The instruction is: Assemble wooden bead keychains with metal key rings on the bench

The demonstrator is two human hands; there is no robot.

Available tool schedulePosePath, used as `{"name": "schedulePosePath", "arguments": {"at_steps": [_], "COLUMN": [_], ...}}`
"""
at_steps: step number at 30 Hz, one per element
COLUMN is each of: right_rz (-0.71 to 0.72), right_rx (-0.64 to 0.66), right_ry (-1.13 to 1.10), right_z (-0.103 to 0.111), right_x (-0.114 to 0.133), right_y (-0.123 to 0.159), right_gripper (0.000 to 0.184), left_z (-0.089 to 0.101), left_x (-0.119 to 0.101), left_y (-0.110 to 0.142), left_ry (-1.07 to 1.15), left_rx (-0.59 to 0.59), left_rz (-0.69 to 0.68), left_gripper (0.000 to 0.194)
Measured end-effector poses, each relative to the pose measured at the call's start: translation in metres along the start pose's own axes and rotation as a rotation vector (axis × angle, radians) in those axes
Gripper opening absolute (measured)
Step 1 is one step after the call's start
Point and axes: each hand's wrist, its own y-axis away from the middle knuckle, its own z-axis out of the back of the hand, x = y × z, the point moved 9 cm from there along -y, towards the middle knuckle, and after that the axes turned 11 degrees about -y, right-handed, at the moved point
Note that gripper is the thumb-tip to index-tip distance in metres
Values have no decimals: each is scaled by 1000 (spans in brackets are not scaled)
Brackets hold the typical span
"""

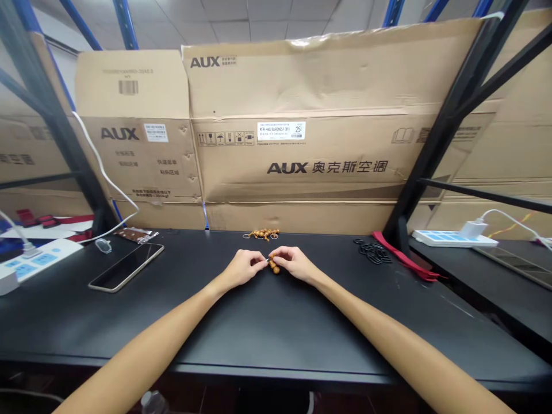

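My left hand [248, 267] is closed in a pinch at the middle of the black table, on what looks like the metal ring of a keychain; only a glint of it shows at the fingertips. Facing it, my right hand [294, 263] pinches the upper end of the same brown gourd keychain [275, 268]. Its rounded wooden beads hang just below the fingers, close to the tabletop. The fingers hide part of the keychain. Just beyond my hands lies a small pile of similar brown gourd keychains [264, 233] with metal rings.
A phone [127, 267], a packet [135, 234] and a white power strip [41, 261] lie left. To the right are several black loops [373, 251] and a red strap [405, 259] beside a black metal post [425, 149]. Cardboard [297, 190] walls off the back.
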Motion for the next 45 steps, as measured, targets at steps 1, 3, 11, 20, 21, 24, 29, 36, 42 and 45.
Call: {"name": "schedulePosePath", "arguments": {"at_steps": [1, 3, 11, 20, 21, 24, 29, 36, 42, 45], "right_rz": [-5, -13, -8, 5, 1, 2, 23, 32, 43, 35], "right_rx": [0, -4, -36, -48, -43, -32, -5, -27, -68, -72], "right_ry": [-8, -21, 16, 1, -11, -37, -61, -79, -84, -81], "right_z": [0, -1, 0, 3, 2, 1, -3, -2, 3, 3], "right_x": [0, 0, 1, -5, -6, -5, 1, 3, 3, 2], "right_y": [0, 1, 1, 0, 0, -1, 0, 0, 0, 0], "right_gripper": [28, 28, 25, 26, 27, 28, 28, 29, 29, 28], "left_z": [0, -1, -2, -3, -3, -1, 0, -2, -2, -2], "left_x": [-1, -2, -6, -1, 0, -2, -6, 0, -3, -3], "left_y": [0, 1, 1, 0, 0, -1, -1, -1, -1, -1], "left_ry": [-5, -16, -44, -73, -86, -139, -139, -122, -48, -16], "left_rx": [3, 7, 4, -5, -9, -31, -28, 12, 18, 29], "left_rz": [-3, -11, -50, -22, -23, -46, -84, -11, -11, -7], "left_gripper": [25, 24, 23, 24, 23, 21, 19, 20, 21, 22]}}
